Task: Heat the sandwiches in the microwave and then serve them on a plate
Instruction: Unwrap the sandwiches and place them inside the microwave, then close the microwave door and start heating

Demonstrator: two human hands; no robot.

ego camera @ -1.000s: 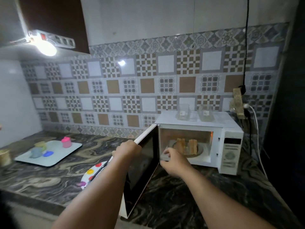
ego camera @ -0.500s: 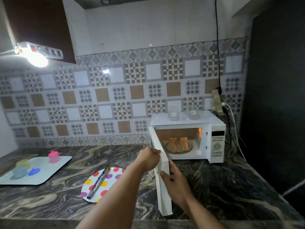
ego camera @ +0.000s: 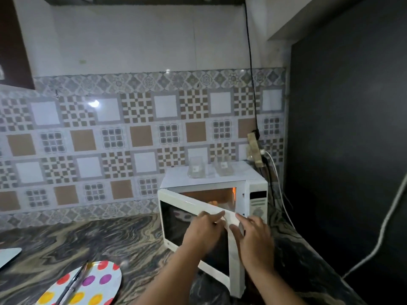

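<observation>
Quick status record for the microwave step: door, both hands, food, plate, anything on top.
microwave: white, on the stone counter against the tiled wall, interior light on
door: partly open, hinged on the left, free edge toward the camera
left hand: flat on the door's outer face near its free edge
right hand: on the door's free edge
sandwiches: mostly hidden behind the door; cannot confirm
plate: polka-dot, on the counter at lower left, a utensil lying across it
on top: two clear containers

Home kitchen — patterned wall tiles (ego camera: 141, 137), marble counter (ego camera: 88, 238), microwave (ego camera: 255, 194)
</observation>
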